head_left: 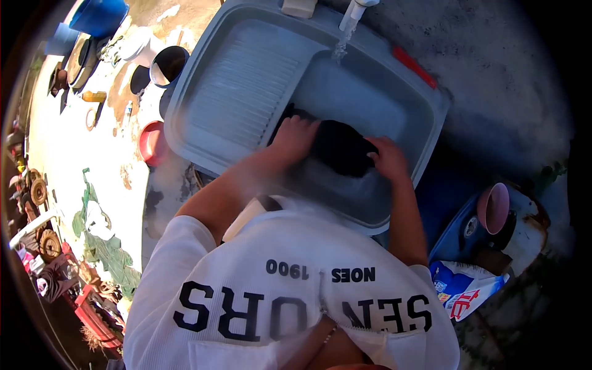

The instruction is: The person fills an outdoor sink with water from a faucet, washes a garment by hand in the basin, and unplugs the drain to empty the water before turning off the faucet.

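A black piece of cloth [343, 148], bunched up so that its kind is hard to make out, is held low in the basin of a grey laundry sink [179, 117]. My left hand [296, 137] grips its left end, close to the divider beside the ribbed washboard [246, 80]. At the cloth's right end, my right hand [388, 159] has its fingers closed on the edge. Water runs from a white tap [356, 13] into the far part of the basin.
A bar of soap [299, 7] sits on the sink's back rim, and a red brush-like item [414, 66] on the right rim. Left stand a red basin [153, 143] and a dark bucket [169, 65]. A detergent bag [467, 288] and pink bowl [493, 208] are at right.
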Demonstrator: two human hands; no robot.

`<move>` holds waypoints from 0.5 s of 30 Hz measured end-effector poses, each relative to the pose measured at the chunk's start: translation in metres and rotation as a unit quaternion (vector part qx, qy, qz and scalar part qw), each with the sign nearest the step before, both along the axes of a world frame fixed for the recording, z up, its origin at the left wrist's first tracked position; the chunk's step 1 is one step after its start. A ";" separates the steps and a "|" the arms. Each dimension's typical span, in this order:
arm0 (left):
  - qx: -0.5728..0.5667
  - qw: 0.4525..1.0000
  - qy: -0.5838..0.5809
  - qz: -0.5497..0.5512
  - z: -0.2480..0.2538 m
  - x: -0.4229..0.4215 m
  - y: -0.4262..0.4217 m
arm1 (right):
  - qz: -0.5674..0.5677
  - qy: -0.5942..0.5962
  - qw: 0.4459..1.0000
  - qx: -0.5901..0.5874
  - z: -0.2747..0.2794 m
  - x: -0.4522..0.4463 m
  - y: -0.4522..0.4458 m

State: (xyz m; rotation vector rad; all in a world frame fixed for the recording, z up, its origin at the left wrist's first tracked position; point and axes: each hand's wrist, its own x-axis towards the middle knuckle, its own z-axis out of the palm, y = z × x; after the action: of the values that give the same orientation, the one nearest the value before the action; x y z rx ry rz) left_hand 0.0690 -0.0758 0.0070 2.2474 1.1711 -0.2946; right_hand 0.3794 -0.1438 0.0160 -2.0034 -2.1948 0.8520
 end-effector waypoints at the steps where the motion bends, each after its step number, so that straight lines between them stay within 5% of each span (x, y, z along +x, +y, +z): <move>1: 0.080 0.997 -0.005 -0.008 -0.007 0.005 -0.005 | 0.011 -0.074 0.997 0.001 -0.015 -0.002 0.003; 3: 0.235 0.971 -0.015 -0.027 -0.026 0.013 -0.022 | -0.035 -0.066 0.996 0.043 -0.065 -0.014 0.005; 15: 0.117 0.984 0.120 -0.055 -0.109 0.024 -0.021 | 0.008 -0.114 0.992 -0.050 -0.119 -0.117 0.019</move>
State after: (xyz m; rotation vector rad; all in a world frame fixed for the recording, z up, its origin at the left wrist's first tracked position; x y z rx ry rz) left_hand 0.0925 -0.0969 -0.1018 2.5431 1.2617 -0.5080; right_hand 0.2627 -0.1249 -0.1027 -2.2359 -2.3297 0.7834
